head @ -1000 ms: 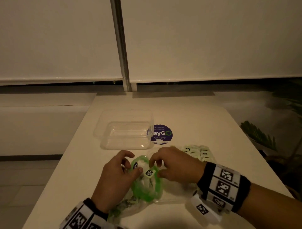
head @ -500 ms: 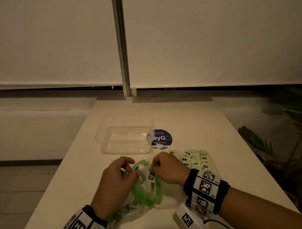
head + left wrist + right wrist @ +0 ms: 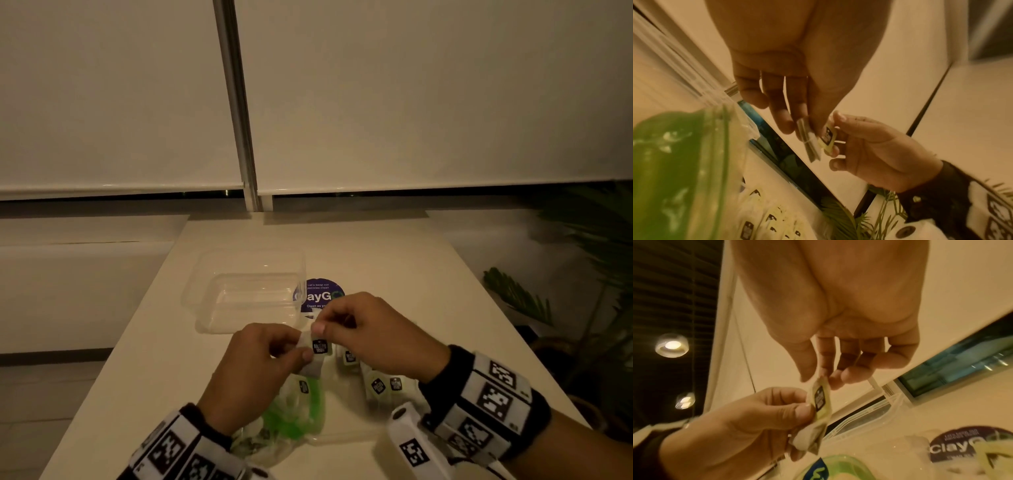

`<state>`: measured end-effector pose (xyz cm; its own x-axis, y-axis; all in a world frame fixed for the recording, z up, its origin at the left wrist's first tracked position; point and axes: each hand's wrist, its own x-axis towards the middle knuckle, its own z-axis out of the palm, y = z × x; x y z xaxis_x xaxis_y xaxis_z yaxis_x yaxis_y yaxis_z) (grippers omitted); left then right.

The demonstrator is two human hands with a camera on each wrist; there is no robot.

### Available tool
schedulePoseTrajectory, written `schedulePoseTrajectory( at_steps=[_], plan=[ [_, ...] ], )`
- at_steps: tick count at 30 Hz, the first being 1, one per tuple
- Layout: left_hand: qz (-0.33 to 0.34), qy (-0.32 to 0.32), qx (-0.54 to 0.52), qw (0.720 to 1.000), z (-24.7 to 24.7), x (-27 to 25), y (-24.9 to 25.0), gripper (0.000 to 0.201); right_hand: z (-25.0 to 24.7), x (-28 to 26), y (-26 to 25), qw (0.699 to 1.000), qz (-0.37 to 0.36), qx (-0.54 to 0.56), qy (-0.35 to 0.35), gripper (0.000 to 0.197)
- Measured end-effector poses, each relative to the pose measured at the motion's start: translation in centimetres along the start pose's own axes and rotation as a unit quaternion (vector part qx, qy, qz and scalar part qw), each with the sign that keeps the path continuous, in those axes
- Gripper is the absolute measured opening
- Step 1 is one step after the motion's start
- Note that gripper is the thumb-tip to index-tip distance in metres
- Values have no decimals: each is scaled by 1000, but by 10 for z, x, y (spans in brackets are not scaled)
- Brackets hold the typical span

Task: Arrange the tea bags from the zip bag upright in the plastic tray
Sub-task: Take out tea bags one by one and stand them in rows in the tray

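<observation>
Both hands have risen from the zip bag [image 3: 291,416] mouth since the earlier frame: the left hand [image 3: 255,370] and right hand [image 3: 376,337] now jointly pinch one tea bag [image 3: 317,353] above the surface [image 3: 394,260]. The bag lies near, beneath them. Standing tea bags [image 3: 385,385] sit under the right wrist; the clear plastic tray [image 3: 246,291] lies far-left.

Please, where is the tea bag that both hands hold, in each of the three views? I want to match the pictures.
Head: the tea bag is below centre, pinched between the left hand and the right hand, above the zip bag.
Left wrist: tea bag at centre right, between both hands' fingertips.
Right wrist: tea bag at centre, slightly low.
Shared landmark: the purple round sticker, in the right wrist view at lower right.
</observation>
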<state>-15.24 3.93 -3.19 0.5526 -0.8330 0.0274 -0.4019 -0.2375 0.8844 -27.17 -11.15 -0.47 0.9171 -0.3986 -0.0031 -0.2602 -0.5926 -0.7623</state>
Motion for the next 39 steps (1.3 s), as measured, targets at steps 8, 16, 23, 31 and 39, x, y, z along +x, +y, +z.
schedulePoseTrajectory(
  at_steps=[8, 16, 23, 31, 39],
  plan=[
    [-27, -9, -54, 998, 6, 0, -2, 24, -2, -1, 12, 994, 27, 102, 21, 8],
    [-47, -7, -128, 991, 9, 0, -3, 26, -1, 1, 13, 993, 37, 110, 6, 10],
    [-54, -13, -147, 988, 7, 0, -8, 25, -5, 1, 9, 999, 11, 30, -19, 14],
    [-61, -21, -157, 985, 8, -1, -2, 25, -14, 9, 8, 997, 21, 54, -53, 11],
    [-34, 68, -55, 996, -3, -5, -15, 22, -16, 24, 38, 987, 81, -108, -82, 10]
  ],
)
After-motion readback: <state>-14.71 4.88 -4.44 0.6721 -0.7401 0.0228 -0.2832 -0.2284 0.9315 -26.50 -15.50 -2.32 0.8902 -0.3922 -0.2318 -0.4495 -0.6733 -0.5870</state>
